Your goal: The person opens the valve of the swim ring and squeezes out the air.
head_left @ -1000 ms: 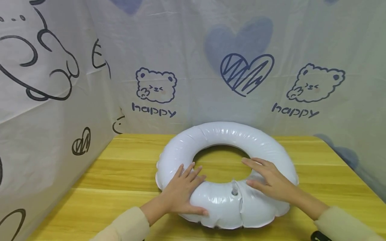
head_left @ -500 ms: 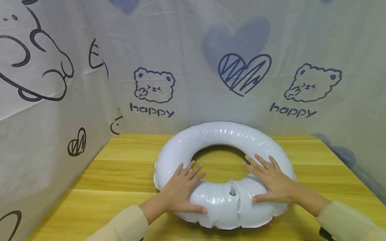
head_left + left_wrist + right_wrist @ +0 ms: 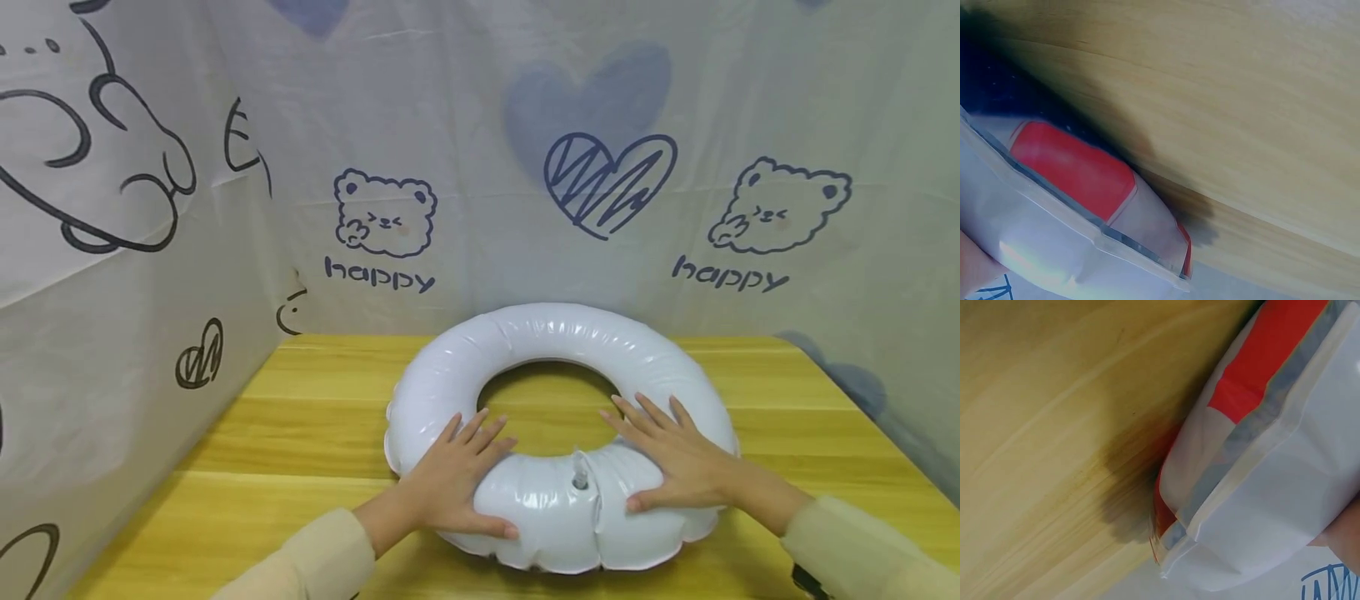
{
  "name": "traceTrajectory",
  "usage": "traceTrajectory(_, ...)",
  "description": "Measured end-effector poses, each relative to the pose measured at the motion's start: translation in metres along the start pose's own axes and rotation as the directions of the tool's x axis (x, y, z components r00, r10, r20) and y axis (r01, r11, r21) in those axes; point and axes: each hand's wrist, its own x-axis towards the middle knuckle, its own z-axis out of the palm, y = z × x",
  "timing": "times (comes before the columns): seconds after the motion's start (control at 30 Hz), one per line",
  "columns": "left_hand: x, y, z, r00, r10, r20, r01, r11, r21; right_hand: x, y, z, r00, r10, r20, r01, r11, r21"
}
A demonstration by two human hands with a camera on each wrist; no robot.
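Observation:
A white inflated swim ring (image 3: 555, 329) lies on the wooden table, its clear air valve (image 3: 580, 479) upright on the near side. My left hand (image 3: 457, 487) rests on the ring's near left part, fingers spread towards the hole and thumb along the front. On the near right part rests my right hand (image 3: 675, 462), its fingers spread and its thumb pointing at the valve. Both wrist views show the ring's seam and a red patch (image 3: 1075, 169) on its underside; a red band (image 3: 1266, 362) appears in the right wrist view.
The yellow wood-grain table (image 3: 322, 425) carries the ring. Behind it hangs a pale curtain (image 3: 480, 150) printed with hearts and bears, and another curtain side (image 3: 112, 333) runs along the left. A small dark object (image 3: 810, 582) shows under the right sleeve.
My right hand has spread its fingers and settled flatter on the ring, its thumb moving nearer the front. The left hand stays in place. The ring has hardly moved.

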Motion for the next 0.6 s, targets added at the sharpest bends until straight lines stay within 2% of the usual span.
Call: traceTrajectory(0.6, -0.0029, 0.0019, 0.0044, 1.000, -0.015, -0.009, 0.015, 1.000, -0.002, -0.0038, 0.0036, 0.0103, 1.000, -0.028, -0.014, 0.027, 0.998, -0.063)
